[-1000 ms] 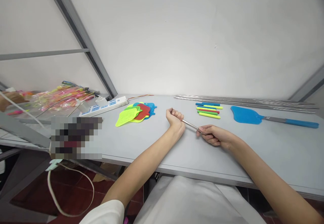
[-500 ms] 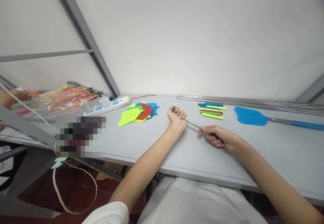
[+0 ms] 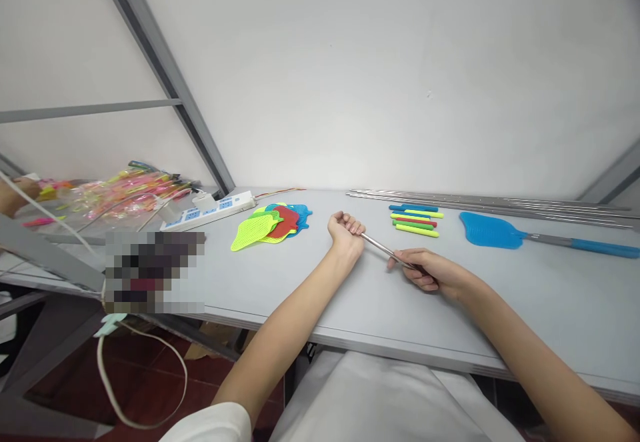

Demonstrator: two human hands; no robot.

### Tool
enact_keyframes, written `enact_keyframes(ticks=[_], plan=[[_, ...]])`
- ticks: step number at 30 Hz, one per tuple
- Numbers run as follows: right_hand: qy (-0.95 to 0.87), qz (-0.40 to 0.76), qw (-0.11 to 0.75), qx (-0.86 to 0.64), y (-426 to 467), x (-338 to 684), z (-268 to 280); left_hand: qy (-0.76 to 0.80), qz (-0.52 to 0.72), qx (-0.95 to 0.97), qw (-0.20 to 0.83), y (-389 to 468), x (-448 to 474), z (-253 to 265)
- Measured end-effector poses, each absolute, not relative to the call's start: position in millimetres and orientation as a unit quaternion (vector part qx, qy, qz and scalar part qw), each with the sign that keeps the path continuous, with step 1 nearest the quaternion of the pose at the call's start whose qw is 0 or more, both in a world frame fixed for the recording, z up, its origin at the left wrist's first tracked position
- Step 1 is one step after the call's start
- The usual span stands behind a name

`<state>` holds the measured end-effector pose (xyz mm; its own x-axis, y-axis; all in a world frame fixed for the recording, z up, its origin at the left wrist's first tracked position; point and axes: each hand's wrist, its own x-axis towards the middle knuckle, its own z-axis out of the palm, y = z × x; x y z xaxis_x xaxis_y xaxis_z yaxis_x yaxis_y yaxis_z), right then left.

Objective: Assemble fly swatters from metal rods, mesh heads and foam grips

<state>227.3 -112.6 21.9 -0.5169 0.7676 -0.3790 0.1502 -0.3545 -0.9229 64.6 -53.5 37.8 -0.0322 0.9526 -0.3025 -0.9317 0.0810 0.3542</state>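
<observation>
Since two holds likely steady it, left hand point(image 3: 346, 235) and right hand point(image 3: 421, 269) — grips closed — share a thin silver metal rod point(image 3: 379, 246).

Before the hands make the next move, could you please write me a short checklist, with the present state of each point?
1. Left hand closed around the metal rod: ok.
2. Right hand gripping the same rod: ok.
3. Both rod ends seated as wanted: cannot tell, the hands hide them.
4. Coloured grips apart from both hands: ok, they lie beyond the right hand.
5. Perforated paddles laid out separately: not ok, they overlap in a pile.
6. Blue swatter lying apart from the right hand: ok.
</observation>
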Motion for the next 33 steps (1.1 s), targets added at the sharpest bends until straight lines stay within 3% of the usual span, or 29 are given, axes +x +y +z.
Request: enact_keyframes(ticks=[33], plan=[[-0.533,0.690,0.218,-0.439,-111.7,226.8,24.1,0.247,0.677,0.028,0.693,-53.4,64.0,39.0]])
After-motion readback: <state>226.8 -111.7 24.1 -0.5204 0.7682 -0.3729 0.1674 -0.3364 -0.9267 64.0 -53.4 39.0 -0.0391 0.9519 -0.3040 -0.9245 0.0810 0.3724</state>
